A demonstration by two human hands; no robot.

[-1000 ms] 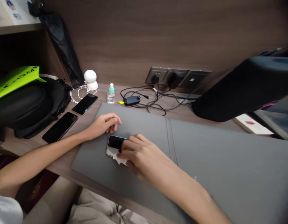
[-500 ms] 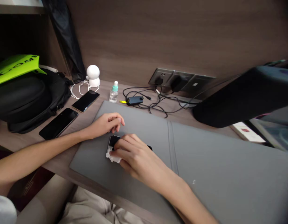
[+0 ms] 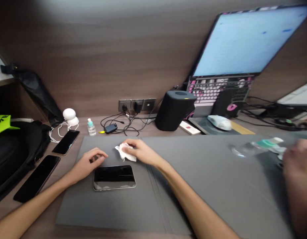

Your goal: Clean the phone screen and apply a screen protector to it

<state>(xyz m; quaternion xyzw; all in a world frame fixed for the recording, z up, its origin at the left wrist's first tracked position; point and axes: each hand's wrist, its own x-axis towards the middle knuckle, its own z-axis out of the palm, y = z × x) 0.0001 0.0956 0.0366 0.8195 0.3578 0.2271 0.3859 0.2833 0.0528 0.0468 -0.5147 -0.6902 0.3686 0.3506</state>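
A crumpled white tissue (image 3: 126, 152) is gripped in the fingers of my right hand (image 3: 139, 151), just above the grey mat (image 3: 203, 172). Nearer to me, a smartphone (image 3: 114, 177) with a dark, reflective screen lies flat on the mat, apart from the tissue. My left hand (image 3: 90, 161) rests at the phone's upper left corner, its fingers loosely bent, thumb apart, holding nothing. At the right edge, another person's blurred hand (image 3: 299, 162) is beside a tilted clear bottle with a teal collar (image 3: 266, 143); whether it holds the bottle I cannot tell.
Left of the mat lie two more dark phones (image 3: 37, 177) (image 3: 66, 142) and a black bag (image 3: 16, 152). Behind it stand a small spray bottle (image 3: 91, 128), cables with a black adapter (image 3: 110, 128), a black speaker (image 3: 172, 111), a laptop (image 3: 240, 43) and a mouse (image 3: 219, 122).
My right hand has lifted off the phone with the tissue and moved beyond it, uncovering the screen. The view has swung right, bringing in the laptop and another person's hand.
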